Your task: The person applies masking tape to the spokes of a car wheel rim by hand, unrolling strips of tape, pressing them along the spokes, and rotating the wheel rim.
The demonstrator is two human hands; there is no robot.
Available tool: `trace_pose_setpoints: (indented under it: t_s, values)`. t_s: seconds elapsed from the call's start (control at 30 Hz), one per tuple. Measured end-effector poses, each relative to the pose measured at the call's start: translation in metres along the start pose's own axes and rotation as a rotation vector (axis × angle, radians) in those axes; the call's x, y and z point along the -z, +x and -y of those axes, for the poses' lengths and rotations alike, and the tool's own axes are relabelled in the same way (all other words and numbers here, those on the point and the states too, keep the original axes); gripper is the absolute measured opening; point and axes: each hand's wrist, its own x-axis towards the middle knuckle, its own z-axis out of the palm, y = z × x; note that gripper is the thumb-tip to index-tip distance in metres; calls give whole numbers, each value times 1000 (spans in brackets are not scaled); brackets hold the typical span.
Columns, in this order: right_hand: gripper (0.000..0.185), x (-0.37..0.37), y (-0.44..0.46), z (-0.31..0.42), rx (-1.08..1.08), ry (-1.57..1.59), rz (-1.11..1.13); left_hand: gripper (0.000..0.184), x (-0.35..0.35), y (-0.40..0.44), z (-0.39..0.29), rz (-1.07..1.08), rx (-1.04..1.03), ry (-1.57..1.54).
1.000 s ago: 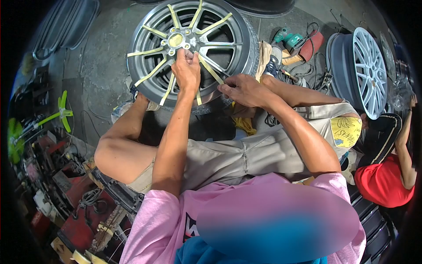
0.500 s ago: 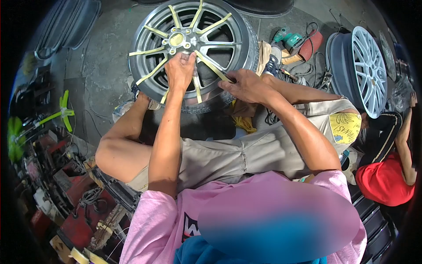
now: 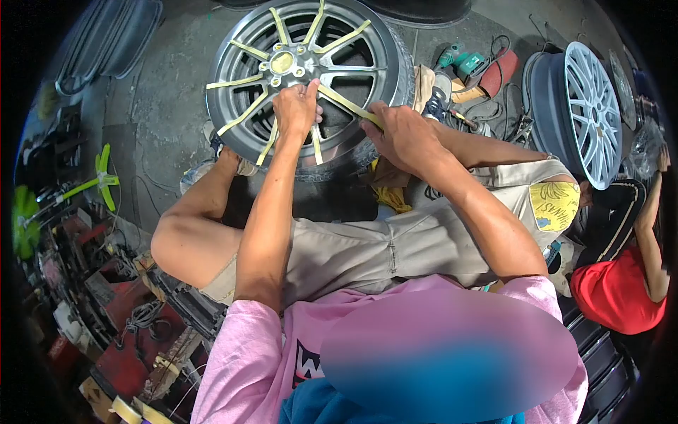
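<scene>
A grey alloy wheel [image 3: 386, 71] lies in front of me with strips of yellow masking tape [image 3: 244, 116] along most of its spokes. My left hand [image 3: 293, 112] is closed near the hub, its thumb and finger pinching the inner end of another strip of masking tape [image 3: 344, 103]. That strip runs taut toward the lower right. At the rim, my right hand [image 3: 406, 138] grips its outer end between thumb and fingers. Round bits of tape also cover the hub centre [image 3: 282, 63] and the bolt holes around it. The fingertips of my right hand are partly hidden.
A green power tool [image 3: 467, 63] with cables and a red sheet lies right of the wheel. Beyond it stands a pale blue rim [image 3: 593, 116]. A person in a red shirt [image 3: 618, 293] crouches at far right. Tools and a red box [image 3: 134, 360] crowd the lower left.
My right hand has moved slightly right, away from the rim, with the tape's outer end. My left hand has shifted slightly right and up near the hub, still pinching the inner end.
</scene>
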Motion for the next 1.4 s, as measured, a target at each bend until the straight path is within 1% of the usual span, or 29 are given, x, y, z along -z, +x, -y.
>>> trace_pose_setpoints:
  t_s: [0.07, 0.2, 0.3, 0.37, 0.5, 0.57, 0.67, 0.8, 0.87, 1.0, 1.07, 1.17, 1.23, 1.27, 1.3, 1.37, 1.4]
  values:
    - [26, -1, 0, 1, -4, 55, -22, 41, -1, 2, 1, -2, 13, -13]
    - [26, -7, 3, -4, 55, 8, -1, 38, -1, 4, 1, 0, 32, -2]
    - [26, -11, 4, -7, 52, -1, -4, 38, -1, 5, 1, -11, -1, 25]
    - [25, -13, 3, -12, 71, 73, 8, 38, -1, 3, -2, -28, -6, 42]
    - [23, -15, 7, -10, 88, 37, -33, 37, 0, 4, 0, -13, -34, 93]
    - [24, -15, 12, -11, 32, 132, 40, 38, -1, 6, 2, -18, -46, 96]
    - [27, -24, 20, -25, 87, 187, 64, 38, -3, 6, 6, -18, -66, 124]
    - [29, -15, 22, -20, 66, 182, 106, 40, -4, 3, 6, -21, -101, 191]
    - [32, -17, 26, -20, 3, 105, 190, 40, -5, 3, 5, -18, -87, 188]
    - [32, -18, 29, -22, 19, 95, 229, 43, -6, 1, 8, -6, -54, 154]
    - [36, -9, 29, -13, -46, -56, 329, 44, -9, 0, 11, -19, -53, 166]
    - [32, -8, 27, -9, -39, -116, 347, 46, -9, -2, 9, -25, -34, 173]
    - [29, -8, 26, -10, -51, -125, 339, 47, -7, 3, 11, 47, -12, 192]
    - [27, -9, 26, -10, -65, -132, 333, 47, -5, 5, 13, 50, -12, 193]
    - [27, -11, 25, -13, -69, -129, 335, 48, 1, 5, 14, 68, -45, 217]
    - [25, -17, 24, -18, -58, -122, 265, 50, 6, 4, 16, 89, -75, 244]
    - [25, -20, 24, -20, -59, -120, 267, 52, 8, 3, 16, 52, -131, 269]
